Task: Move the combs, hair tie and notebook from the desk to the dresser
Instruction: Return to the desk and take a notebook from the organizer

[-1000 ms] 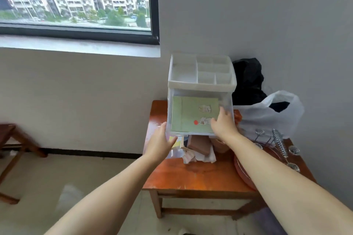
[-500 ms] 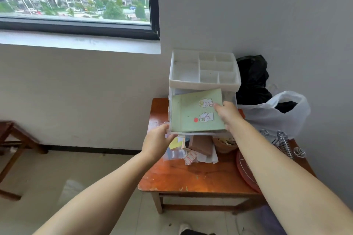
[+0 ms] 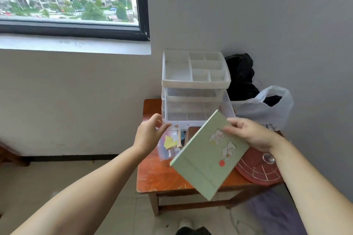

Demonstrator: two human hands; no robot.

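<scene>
A pale green notebook (image 3: 205,155) with small animal stickers and a red dot hangs tilted in the air over the front of the wooden desk (image 3: 158,175). My right hand (image 3: 252,134) is shut on its upper right edge. My left hand (image 3: 148,135) is open, fingers spread, by the front left corner of the clear plastic drawer organiser (image 3: 194,89), whose lower drawer is pulled out. No combs or hair tie are visible.
A white plastic bag (image 3: 267,107) and a black bag (image 3: 241,76) sit behind the organiser against the wall. A red round tray (image 3: 256,168) with metal springs lies on the desk's right side. Small packets and papers (image 3: 170,143) lie under the drawer. A window is at upper left.
The notebook lay in the pulled-out drawer; my right hand has lifted it out and drawn it toward me, tilted. My left hand has let go of the drawer front.
</scene>
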